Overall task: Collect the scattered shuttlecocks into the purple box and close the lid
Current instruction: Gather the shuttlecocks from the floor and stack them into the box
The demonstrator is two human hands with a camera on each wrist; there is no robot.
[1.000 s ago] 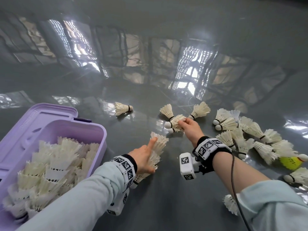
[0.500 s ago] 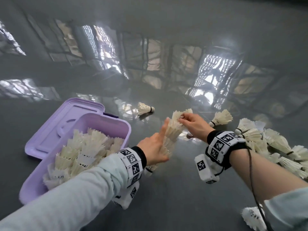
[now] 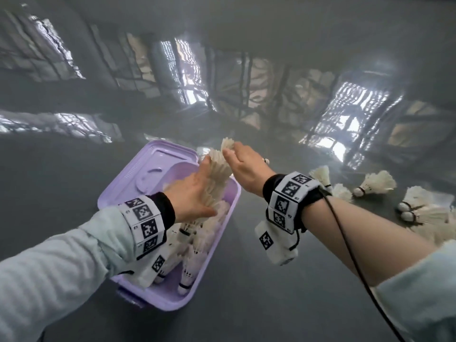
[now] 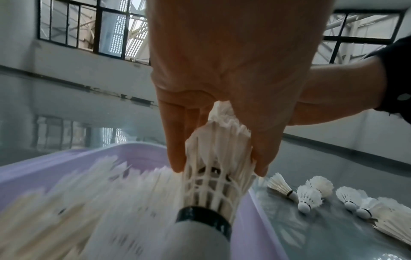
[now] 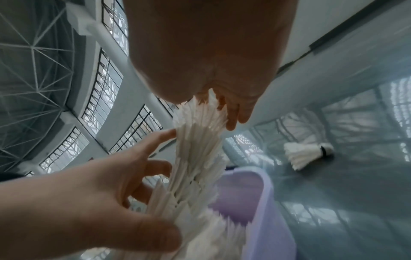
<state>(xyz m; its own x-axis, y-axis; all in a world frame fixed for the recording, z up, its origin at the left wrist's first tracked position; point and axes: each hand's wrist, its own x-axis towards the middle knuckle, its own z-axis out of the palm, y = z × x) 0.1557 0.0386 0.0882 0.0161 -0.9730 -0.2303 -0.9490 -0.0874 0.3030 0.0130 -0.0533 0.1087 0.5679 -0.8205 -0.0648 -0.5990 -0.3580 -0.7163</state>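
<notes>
White feathers fill our grasp: the fingers (image 4: 175,140) of our left hand (image 3: 195,193) curl round a nested stack of shuttlecocks (image 3: 217,176), thumb on one side and fingers on the other, cork end pointing down. Our right hand (image 3: 246,169) pinches the feathered top of the same stack between its fingertips (image 5: 233,119). The stack hangs tilted above the purple box (image 3: 214,255), its lower end just over the shuttlecocks in the box (image 3: 195,245), which lie heaped and partly blurred. The lid (image 3: 153,169) lies open on the far side of the box, still joined to it. To the right of the box, loose shuttlecocks (image 3: 375,181) lie scattered on the glossy grey floor (image 3: 246,304), well apart from the box. Marker-patterned bands (image 3: 288,193) wrap both wrists, and a black cable (image 3: 345,243) runs along our right forearm.
</notes>
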